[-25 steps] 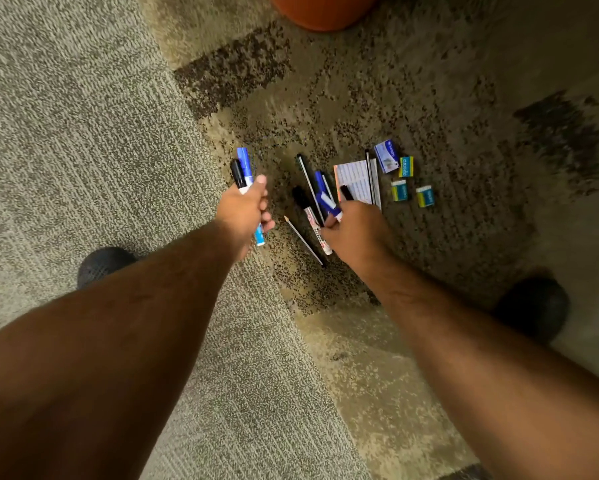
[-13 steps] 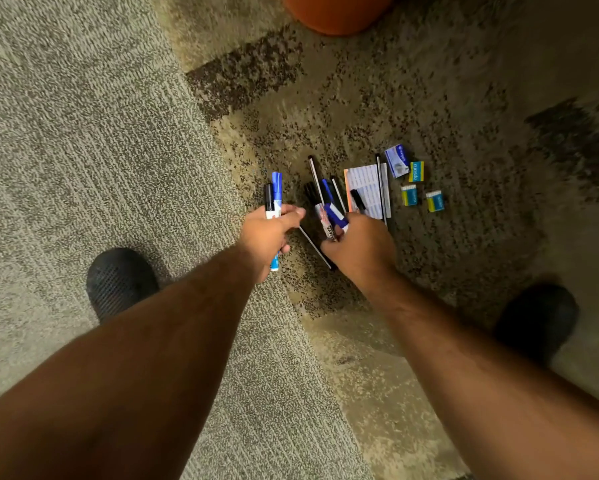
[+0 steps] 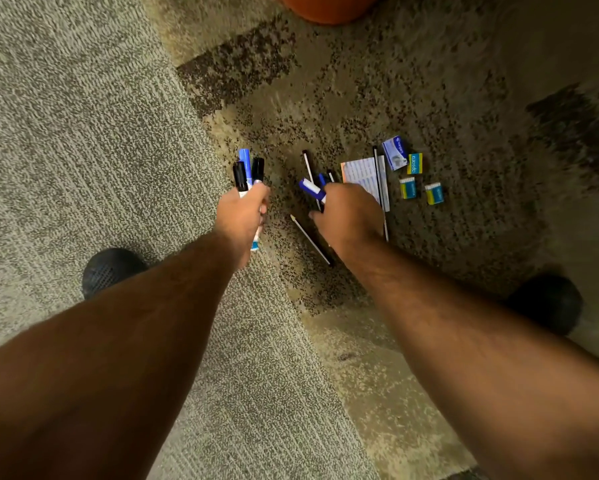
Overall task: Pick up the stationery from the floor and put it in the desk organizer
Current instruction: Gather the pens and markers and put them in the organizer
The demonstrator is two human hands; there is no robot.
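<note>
My left hand grips a bundle of three markers, one with a blue cap and two with black caps, held upright above the carpet. My right hand holds a blue-and-white marker just above the pile on the floor. On the carpet lie a thin dark pen, a pencil, a white ruler on a printed card, a blue-and-white box and three small yellow-and-blue erasers. The desk organizer is not in view.
My two black shoes stand on the carpet either side of the pile. An orange round object sits at the top edge. Pale striped carpet fills the left; mottled brown carpet lies under the stationery.
A black-capped marker that lay by my right hand is now in my left hand's bundle. My right hand has lifted the blue-and-white marker off the floor.
</note>
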